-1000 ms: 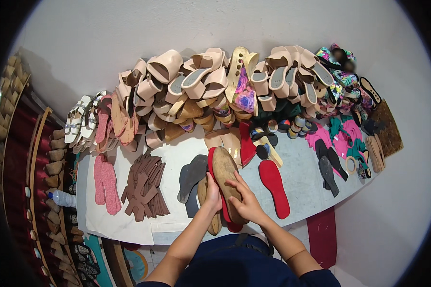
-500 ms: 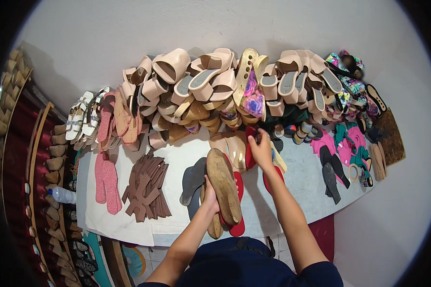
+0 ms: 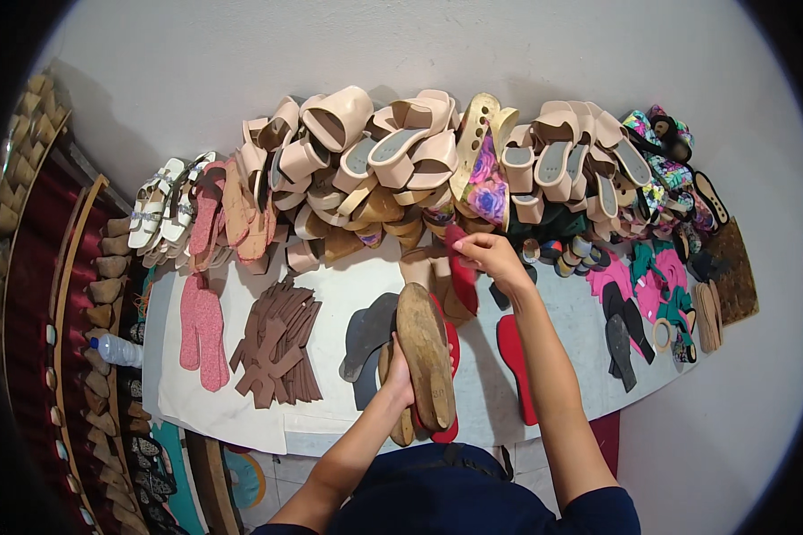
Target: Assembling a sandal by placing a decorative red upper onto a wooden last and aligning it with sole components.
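Note:
My left hand [image 3: 400, 379] is wrapped round a worn wooden shoe last [image 3: 426, 357], held upright with its toe pointing away from me. A second wooden last [image 3: 401, 430] and a red sole piece [image 3: 450, 432] show partly behind it; whether the hand grips these too is hidden. Between the fingertips of my right hand [image 3: 489, 257], a red insole [image 3: 461, 278] is pinched by its upper end and hangs down, tilted. Another red insole [image 3: 516, 367] lies flat on the table by my right forearm. Dark grey soles [image 3: 370, 332] lie left of the last.
Beige heeled sandals [image 3: 401, 160] pile high along the wall. Brown cut straps [image 3: 278, 348] and pink soles [image 3: 203, 339] lie on the table [image 3: 263, 428] at left. Black soles [image 3: 617, 330] and pink-green pieces [image 3: 651, 276] lie at right. Wooden lasts [image 3: 107, 285] fill a left rack.
My right hand has lifted slightly with the red insole, which now shows more fully. The red insole on the table is more exposed. The left hand still holds the last.

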Action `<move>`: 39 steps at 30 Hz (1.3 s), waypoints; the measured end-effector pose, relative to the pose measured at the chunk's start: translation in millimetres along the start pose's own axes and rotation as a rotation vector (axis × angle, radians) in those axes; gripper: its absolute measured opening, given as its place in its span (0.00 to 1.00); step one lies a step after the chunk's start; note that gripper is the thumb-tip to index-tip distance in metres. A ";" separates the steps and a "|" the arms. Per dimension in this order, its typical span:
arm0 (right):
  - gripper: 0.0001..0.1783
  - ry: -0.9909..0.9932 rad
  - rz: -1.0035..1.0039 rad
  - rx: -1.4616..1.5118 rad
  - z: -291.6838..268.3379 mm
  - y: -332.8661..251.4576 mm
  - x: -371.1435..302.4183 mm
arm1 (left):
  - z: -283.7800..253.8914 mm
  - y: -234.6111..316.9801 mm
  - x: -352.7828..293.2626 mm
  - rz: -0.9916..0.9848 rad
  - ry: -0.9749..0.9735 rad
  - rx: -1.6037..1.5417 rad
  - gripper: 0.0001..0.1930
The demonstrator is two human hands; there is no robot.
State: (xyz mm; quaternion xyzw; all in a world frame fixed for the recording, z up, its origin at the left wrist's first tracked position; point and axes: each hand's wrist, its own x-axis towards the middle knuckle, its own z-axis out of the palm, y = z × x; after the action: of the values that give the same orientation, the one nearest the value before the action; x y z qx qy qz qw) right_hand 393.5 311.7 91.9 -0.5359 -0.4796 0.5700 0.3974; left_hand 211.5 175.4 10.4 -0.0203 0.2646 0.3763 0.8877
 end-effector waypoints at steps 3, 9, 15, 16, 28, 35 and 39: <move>0.22 -0.185 -0.161 0.431 17.1 -47.7 -38.3 | 4.9 -5.0 -1.3 -0.016 0.028 -0.013 0.45; 0.26 -0.375 -0.108 0.785 34.5 -42.3 -86.6 | -3.9 -20.8 3.3 -0.031 -0.087 0.012 0.41; 0.28 -0.179 0.056 0.535 21.1 37.7 -122.1 | 11.3 -14.6 -16.1 0.017 -0.065 0.096 0.38; 0.27 -0.173 0.045 0.517 16.3 51.8 -127.4 | 9.8 -14.3 -17.5 0.018 -0.066 0.096 0.38; 0.23 -0.102 0.070 0.325 20.6 76.4 -181.1 | 4.7 -46.3 -38.3 -0.055 -0.084 0.226 0.32; 0.21 -0.085 0.042 0.181 24.7 71.4 -200.5 | -3.6 -52.2 -46.8 -0.099 -0.135 0.182 0.33; 0.21 -0.103 0.057 0.128 21.1 76.9 -207.8 | -3.4 -53.9 -48.1 -0.095 -0.158 0.242 0.33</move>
State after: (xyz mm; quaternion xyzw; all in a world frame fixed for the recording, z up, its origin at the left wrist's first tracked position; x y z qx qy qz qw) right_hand 400.1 91.0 64.1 -0.4927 -0.4465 0.6373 0.3894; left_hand 218.8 104.4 21.9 0.1039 0.2362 0.2999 0.9184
